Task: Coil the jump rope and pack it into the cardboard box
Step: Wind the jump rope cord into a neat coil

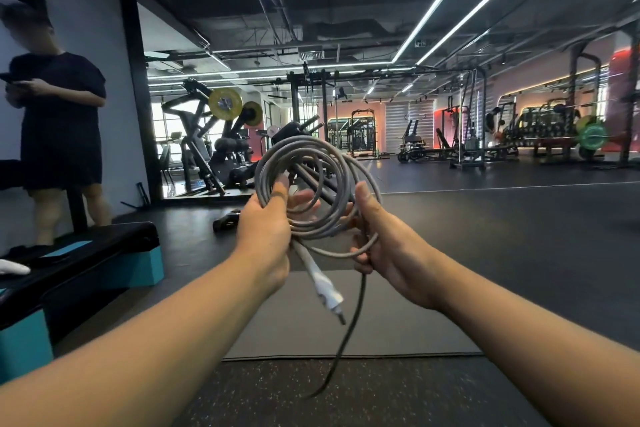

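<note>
A grey jump rope (294, 152) is wound into several loops held up in front of me. My left hand (266, 232) grips the left side of the coil, fingers curled through the loops. My right hand (381, 239) grips the lower right of the coil, thumb pointing up. A white handle (320, 279) hangs below my left hand, pointing down and right. A loose length of rope (349, 333) dangles from my right hand toward the floor. No cardboard box is in view.
A grey mat (381, 319) lies on the dark gym floor below my hands. A black and teal step platform (86, 263) stands at left, with a person (59, 121) behind it. Weight machines (221, 135) and racks fill the background.
</note>
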Demonstrator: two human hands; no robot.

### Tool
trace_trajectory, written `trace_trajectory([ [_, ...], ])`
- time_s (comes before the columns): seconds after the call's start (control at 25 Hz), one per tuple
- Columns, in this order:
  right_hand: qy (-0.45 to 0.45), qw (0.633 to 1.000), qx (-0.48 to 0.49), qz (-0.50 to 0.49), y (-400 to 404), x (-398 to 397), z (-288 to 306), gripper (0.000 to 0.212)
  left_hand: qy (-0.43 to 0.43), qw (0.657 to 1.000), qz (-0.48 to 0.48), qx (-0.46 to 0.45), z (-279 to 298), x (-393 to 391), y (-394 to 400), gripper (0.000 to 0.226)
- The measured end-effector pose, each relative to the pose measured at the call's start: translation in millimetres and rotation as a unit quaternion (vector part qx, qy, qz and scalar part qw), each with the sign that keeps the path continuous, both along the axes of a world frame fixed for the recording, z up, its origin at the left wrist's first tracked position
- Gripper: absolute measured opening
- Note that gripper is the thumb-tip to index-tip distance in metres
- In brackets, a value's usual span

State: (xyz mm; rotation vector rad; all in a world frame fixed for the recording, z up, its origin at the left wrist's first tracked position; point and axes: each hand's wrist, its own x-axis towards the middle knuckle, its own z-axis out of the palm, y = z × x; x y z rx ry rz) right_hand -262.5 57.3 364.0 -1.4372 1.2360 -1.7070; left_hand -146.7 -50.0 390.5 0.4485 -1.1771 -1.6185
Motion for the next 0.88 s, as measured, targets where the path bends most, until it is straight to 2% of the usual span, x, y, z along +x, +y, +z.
trace_trajectory([
  [0.08,0.001,1.000,-0.017,-0.022,-7,14,-2,0.066,0.010,0.996,0.076,0.045,-5,-10,10,0.026],
  [0.12,-0.009,0.999,-0.027,-0.033,-9,21,-3,0.053,0.008,0.993,0.102,0.060,-6,-13,14,0.025],
  [0.2,-0.033,0.996,-0.042,-0.071,-10,30,-4,0.030,0.014,0.990,0.119,0.071,-9,-20,16,0.027],
  [0.24,-0.037,0.994,-0.038,-0.100,-10,33,-4,0.027,0.020,0.990,0.120,0.068,-10,-21,17,0.029],
  [0.36,-0.069,0.988,-0.016,-0.141,-12,33,-4,0.025,0.000,0.990,0.134,0.038,-12,-25,16,0.041],
  [0.48,-0.073,0.989,-0.010,-0.126,-12,38,-2,0.021,-0.037,0.987,0.158,-0.004,-18,-24,26,0.036],
  [0.6,-0.083,0.979,-0.013,-0.187,-20,35,-4,0.020,-0.010,0.991,0.136,0.004,-26,-28,29,0.032],
  [0.72,-0.026,0.966,0.009,-0.257,-25,26,-8,0.019,0.009,0.997,0.078,0.022,-30,-33,33,0.036],
  [0.88,0.026,0.963,0.074,-0.258,-20,17,-3,0.030,-0.015,0.999,0.018,0.039,-34,-28,29,0.033],
])
